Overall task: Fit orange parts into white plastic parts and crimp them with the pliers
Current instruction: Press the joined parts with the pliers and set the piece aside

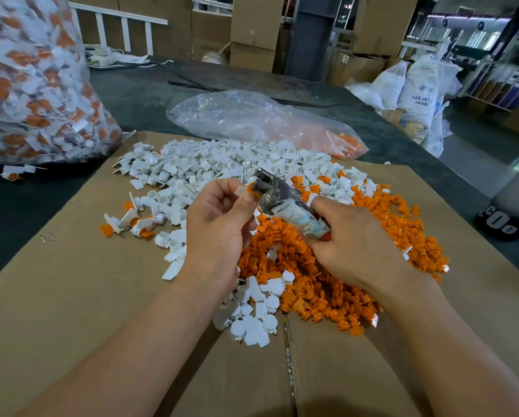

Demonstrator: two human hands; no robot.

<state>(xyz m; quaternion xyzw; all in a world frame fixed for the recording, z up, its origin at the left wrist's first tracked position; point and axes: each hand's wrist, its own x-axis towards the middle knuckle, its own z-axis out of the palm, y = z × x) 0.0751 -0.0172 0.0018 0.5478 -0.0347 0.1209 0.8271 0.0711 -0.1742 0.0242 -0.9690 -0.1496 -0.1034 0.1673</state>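
The left hand (219,224), fingers curled, was seen pinching a white plastic part (240,191) with an orange part (253,188) seated in it. The piece was held in the nose of the pliers (285,197), whose wrapped handles were gripped by the right hand (351,245). Crimping was judged under way, and a firm squeeze was called for next. A filled bag (32,85) lay at ten o'clock, white parts (210,167) at twelve, orange parts (327,284) at five. No obstruction was apparent.

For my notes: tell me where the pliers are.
Head view, centre: the right hand grips the pliers above the orange parts, their tip at the piece the left hand pinches.
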